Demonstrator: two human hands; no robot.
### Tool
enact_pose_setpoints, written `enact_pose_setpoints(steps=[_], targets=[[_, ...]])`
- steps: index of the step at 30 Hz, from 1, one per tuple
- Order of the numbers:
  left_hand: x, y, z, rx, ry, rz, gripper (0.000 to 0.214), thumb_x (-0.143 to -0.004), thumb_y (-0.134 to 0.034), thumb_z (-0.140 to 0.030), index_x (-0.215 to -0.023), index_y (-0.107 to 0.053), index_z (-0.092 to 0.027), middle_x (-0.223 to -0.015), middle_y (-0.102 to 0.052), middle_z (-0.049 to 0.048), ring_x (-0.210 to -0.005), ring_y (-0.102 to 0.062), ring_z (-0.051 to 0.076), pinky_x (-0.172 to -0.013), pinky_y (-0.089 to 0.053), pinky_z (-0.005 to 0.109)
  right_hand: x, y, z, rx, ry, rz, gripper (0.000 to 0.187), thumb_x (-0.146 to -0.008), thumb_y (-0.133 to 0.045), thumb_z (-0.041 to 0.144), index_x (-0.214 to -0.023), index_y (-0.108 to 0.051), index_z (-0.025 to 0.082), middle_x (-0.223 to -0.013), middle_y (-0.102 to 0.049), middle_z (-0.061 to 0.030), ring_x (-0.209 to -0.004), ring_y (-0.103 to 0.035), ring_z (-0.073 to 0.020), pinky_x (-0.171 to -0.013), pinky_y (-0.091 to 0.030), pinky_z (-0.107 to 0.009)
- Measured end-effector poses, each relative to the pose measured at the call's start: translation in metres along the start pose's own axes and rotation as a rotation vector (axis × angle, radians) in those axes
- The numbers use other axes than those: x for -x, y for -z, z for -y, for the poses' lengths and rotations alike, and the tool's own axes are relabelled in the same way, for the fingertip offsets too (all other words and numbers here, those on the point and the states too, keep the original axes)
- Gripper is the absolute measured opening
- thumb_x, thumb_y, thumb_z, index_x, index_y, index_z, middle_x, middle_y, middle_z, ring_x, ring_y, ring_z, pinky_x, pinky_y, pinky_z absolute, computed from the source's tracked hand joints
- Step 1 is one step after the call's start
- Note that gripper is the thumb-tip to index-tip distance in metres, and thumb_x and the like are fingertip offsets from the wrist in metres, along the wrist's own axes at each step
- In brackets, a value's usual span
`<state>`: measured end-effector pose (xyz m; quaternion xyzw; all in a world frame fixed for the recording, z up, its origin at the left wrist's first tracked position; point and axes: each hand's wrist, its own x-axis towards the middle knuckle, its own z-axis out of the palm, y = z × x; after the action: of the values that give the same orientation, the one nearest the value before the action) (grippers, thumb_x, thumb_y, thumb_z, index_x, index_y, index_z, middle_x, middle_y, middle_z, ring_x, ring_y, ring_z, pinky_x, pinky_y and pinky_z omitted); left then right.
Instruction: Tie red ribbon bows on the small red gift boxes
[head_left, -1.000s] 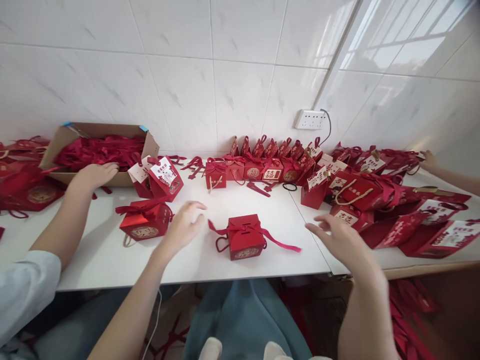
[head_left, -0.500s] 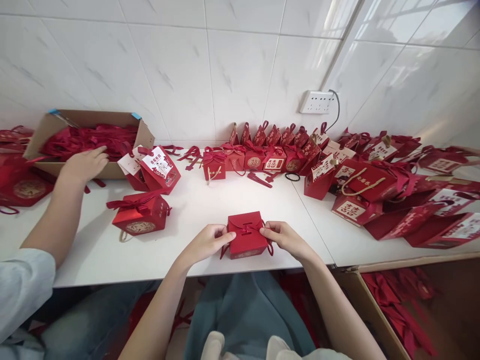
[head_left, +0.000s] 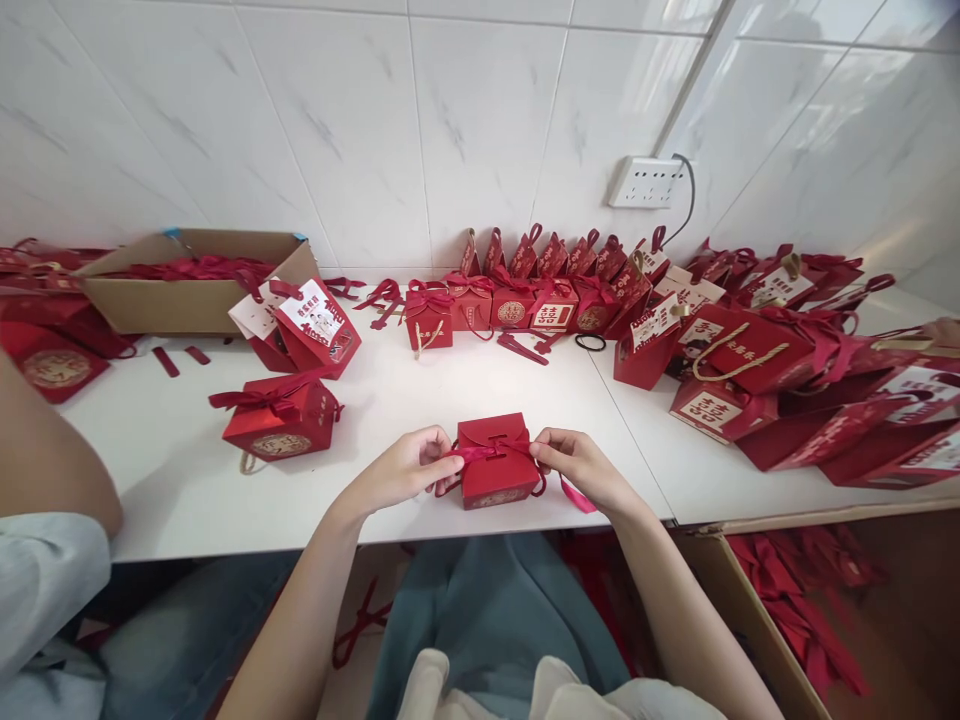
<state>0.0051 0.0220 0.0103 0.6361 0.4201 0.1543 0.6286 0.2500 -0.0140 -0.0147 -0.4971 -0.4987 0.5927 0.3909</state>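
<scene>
As I follow from afar through the head camera, my left grip (head_left: 416, 463) pinches one side of a red ribbon (head_left: 478, 454) and my right grip (head_left: 577, 462) pinches the other, thumb against finger, across a small red gift box (head_left: 499, 477). The small red gift box sits near the front edge of the white table (head_left: 420, 395), at the centre of my clock, between both hands; the red ribbon crosses its slotted lid and a tail shows just below my right grip. A bow-topped box (head_left: 281, 420) stands at nine o'clock, tagged boxes (head_left: 321, 335) at ten, with a cardboard box (head_left: 172, 308) of ribbons beyond. A row of red boxes (head_left: 553, 305) lines twelve, while a power strip (head_left: 646, 184) hangs on the tiled wall at one. More packed red boxes (head_left: 776, 365) crowd between two and three; a carton (head_left: 757, 628) holds red ribbons at four. At nine, a co-worker's arm (head_left: 56, 450) enters the view.
</scene>
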Motion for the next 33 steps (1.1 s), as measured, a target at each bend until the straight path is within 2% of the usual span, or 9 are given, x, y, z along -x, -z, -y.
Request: enact_pose_setpoints(steps=[4,7,9,13,20,23,26,30,33], targets=[[-0.004,0.002,-0.005,-0.103,0.058,0.003,0.041,-0.081,-0.046,-0.055,-0.063,-0.043,-0.017,-0.051,-0.045,-0.0045,-0.043,-0.036,0.007,-0.042,-0.025,0.021,-0.001,0.003,0.005,0.029,0.007,0.018,0.034,-0.07,-0.068,0.047,-0.069,-0.057,0.015,-0.064,-0.053,0.0015,-0.06,-0.043,-0.0102,-0.059,-0.032,-0.025],[-0.006,0.002,-0.004,-0.132,0.079,-0.013,0.039,-0.079,-0.05,-0.054,-0.063,-0.046,-0.018,-0.051,-0.041,-0.0056,-0.039,-0.027,0.005,-0.039,-0.018,0.021,-0.001,0.006,0.007,0.069,-0.001,0.026,0.032,-0.07,-0.068,0.045,-0.07,-0.059,0.015,-0.065,-0.055,0.0009,-0.06,-0.044,-0.0106,-0.058,-0.031,-0.025],[-0.007,0.002,-0.001,-0.102,0.019,-0.008,0.037,-0.079,-0.051,-0.051,-0.063,-0.046,-0.018,-0.052,-0.041,-0.0052,-0.041,-0.028,0.006,-0.04,-0.019,0.022,0.001,0.009,0.008,0.092,-0.007,0.022,0.03,-0.07,-0.068,0.044,-0.068,-0.059,0.015,-0.062,-0.053,0.0019,-0.059,-0.042,-0.0102,-0.057,-0.031,-0.025],[-0.011,-0.001,0.013,0.027,-0.099,-0.002,0.038,-0.078,-0.054,-0.045,-0.056,-0.038,-0.018,-0.055,-0.039,-0.0045,-0.052,-0.038,0.008,-0.051,-0.032,0.022,0.005,0.013,0.007,0.128,-0.026,0.013,0.029,-0.067,-0.07,0.043,-0.066,-0.059,0.016,-0.058,-0.048,0.0035,-0.055,-0.039,-0.0098,-0.055,-0.028,-0.026],[-0.018,-0.009,0.038,0.158,-0.142,-0.085,0.041,-0.074,-0.054,-0.044,-0.052,-0.032,-0.018,-0.051,-0.033,-0.0055,-0.049,-0.033,0.008,-0.051,-0.028,0.024,0.006,0.017,-0.007,0.146,-0.034,0.037,0.035,-0.067,-0.068,0.049,-0.066,-0.058,0.015,-0.056,-0.046,0.0034,-0.055,-0.037,-0.0101,-0.053,-0.026,-0.026],[-0.015,-0.012,0.033,0.141,-0.148,-0.12,0.041,-0.075,-0.053,-0.043,-0.052,-0.031,-0.018,-0.05,-0.03,-0.0058,-0.049,-0.03,0.007,-0.05,-0.027,0.024,0.007,0.018,-0.003,0.152,-0.025,0.064,0.034,-0.069,-0.067,0.048,-0.07,-0.059,0.015,-0.06,-0.049,0.0023,-0.057,-0.038,-0.0102,-0.054,-0.028,-0.026],[-0.009,-0.015,0.022,0.069,-0.137,-0.122,0.038,-0.077,-0.052,-0.042,-0.052,-0.034,-0.018,-0.051,-0.033,-0.0051,-0.05,-0.032,0.008,-0.05,-0.028,0.023,0.012,0.014,0.01,0.158,0.003,0.078,0.031,-0.072,-0.065,0.047,-0.073,-0.059,0.016,-0.063,-0.05,0.0018,-0.059,-0.041,-0.0107,-0.057,-0.032,-0.026],[-0.004,-0.016,0.009,0.017,-0.13,-0.109,0.035,-0.079,-0.05,-0.04,-0.055,-0.038,-0.018,-0.053,-0.038,-0.0043,-0.05,-0.035,0.008,-0.05,-0.029,0.023,0.018,0.0,0.029,0.158,0.038,0.076,0.031,-0.073,-0.063,0.048,-0.072,-0.057,0.018,-0.067,-0.054,0.0,-0.061,-0.047,-0.0118,-0.058,-0.038,-0.026],[-0.002,-0.017,0.001,-0.024,-0.12,-0.126,0.033,-0.081,-0.048,-0.039,-0.056,-0.037,-0.019,-0.051,-0.038,-0.0048,-0.049,-0.036,0.008,-0.049,-0.028,0.023,0.017,-0.012,0.034,0.145,0.06,0.046,0.034,-0.072,-0.063,0.05,-0.074,-0.058,0.017,-0.072,-0.059,-0.0025,-0.058,-0.048,-0.0113,-0.055,-0.04,-0.026]])
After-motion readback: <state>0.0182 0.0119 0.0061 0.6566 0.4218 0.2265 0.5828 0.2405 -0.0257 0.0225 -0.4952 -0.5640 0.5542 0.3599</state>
